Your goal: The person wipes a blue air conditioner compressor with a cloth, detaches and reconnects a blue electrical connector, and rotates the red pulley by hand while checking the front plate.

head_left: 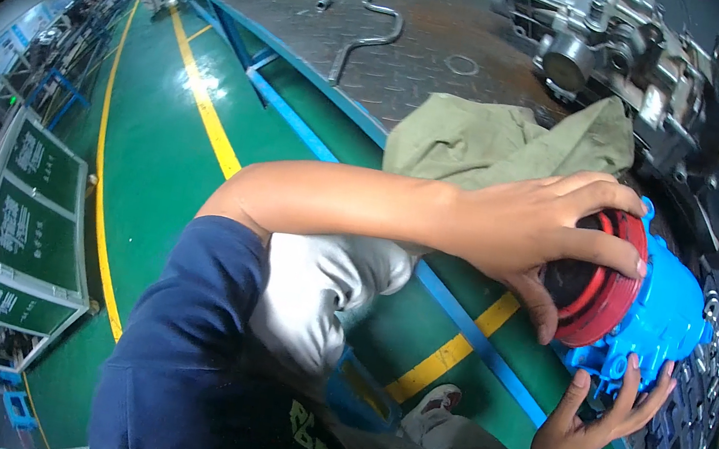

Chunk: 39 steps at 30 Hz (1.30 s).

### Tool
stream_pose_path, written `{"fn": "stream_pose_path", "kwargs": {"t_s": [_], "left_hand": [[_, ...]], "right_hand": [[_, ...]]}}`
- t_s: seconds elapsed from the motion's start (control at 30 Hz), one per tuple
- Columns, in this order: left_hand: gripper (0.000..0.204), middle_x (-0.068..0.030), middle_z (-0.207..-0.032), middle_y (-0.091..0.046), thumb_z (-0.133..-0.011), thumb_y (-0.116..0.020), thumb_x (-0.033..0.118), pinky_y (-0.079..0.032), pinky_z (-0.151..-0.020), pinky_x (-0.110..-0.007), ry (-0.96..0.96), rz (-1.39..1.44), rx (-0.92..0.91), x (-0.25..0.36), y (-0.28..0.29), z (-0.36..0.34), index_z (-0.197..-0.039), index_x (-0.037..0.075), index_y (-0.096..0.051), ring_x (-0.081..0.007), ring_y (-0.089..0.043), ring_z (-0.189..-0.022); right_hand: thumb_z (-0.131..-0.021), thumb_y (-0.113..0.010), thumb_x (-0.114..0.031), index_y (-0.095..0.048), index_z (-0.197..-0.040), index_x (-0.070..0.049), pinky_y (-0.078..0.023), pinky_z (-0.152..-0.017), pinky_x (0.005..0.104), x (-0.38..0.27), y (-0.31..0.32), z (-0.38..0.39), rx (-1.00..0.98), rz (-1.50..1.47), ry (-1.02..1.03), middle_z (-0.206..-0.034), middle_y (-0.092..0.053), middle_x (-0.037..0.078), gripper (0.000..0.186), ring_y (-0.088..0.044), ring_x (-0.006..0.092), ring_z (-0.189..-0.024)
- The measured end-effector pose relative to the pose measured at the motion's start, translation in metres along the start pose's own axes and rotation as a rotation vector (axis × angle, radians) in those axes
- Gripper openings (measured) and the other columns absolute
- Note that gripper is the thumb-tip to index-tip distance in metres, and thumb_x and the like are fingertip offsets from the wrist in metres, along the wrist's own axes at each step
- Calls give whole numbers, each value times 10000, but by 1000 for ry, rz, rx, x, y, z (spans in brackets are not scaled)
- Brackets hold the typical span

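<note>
A blue-painted metal housing stands at the right edge of the bench, with a thick red ring on the side facing me. The ring surrounds a dark round opening. My left hand reaches across from the left and grips the ring, fingers over its top and thumb at its lower left. Below, my right hand has its fingertips against the housing's lower edge, fingers apart and curved up. An olive-green cloth lies crumpled just beyond my left hand.
On the dark steel benchtop lie a chrome cranked wrench and a small socket. A large engine assembly fills the far right. Sockets in a tool tray sit beyond the housing. The bench's blue rail crosses before me.
</note>
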<state>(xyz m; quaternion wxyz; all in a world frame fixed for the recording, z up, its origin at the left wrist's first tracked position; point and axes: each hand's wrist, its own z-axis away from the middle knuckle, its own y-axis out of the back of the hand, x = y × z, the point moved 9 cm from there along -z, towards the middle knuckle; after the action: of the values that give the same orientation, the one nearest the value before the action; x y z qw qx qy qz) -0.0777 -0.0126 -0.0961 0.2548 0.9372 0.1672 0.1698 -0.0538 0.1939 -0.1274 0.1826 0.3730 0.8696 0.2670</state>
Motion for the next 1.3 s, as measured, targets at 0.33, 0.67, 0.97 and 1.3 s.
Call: {"fn": "stream_pose_path", "kwargs": {"t_s": [0.33,0.67,0.97,1.3], "left_hand": [[738,-183,-1344,-428,-566,-856,462,-458,-967,-511,-65,-58,-73,22,2,-4,-1243,310,-606,-432,-455,-1197],[547,-102,-1222,-490,-633,-770,296,-476,-864,-440,-179,-398,-15,56,-12,-6,-1143,347,-579,-340,-488,-1126],[370,-79,-1202,-513,-766,-711,311,-509,-801,-481,-258,-493,87,71,-20,1,-1093,365,-547,-330,-496,-1138],[548,-76,-1250,-520,-728,-736,399,-469,-887,-455,-296,-408,-6,61,-14,4,-1243,331,-561,-288,-504,-1160]], "right_hand": [[-905,-646,-447,-522,-1339,-94,-206,-1136,566,4,5,5,25,-56,49,-1522,-311,228,573,-294,428,-1406],[-1004,-283,-599,-506,-1259,-71,-214,-1145,568,19,7,11,48,-141,-21,-1489,-336,261,628,-310,439,-1395],[-1027,-287,-542,-501,-1164,-78,-211,-1152,565,29,6,14,126,-237,-96,-1470,-348,271,530,-312,436,-1395],[-1032,-325,-505,-514,-1159,-66,-209,-1148,567,28,7,13,131,-233,-37,-1463,-362,275,495,-317,441,-1389]]}}
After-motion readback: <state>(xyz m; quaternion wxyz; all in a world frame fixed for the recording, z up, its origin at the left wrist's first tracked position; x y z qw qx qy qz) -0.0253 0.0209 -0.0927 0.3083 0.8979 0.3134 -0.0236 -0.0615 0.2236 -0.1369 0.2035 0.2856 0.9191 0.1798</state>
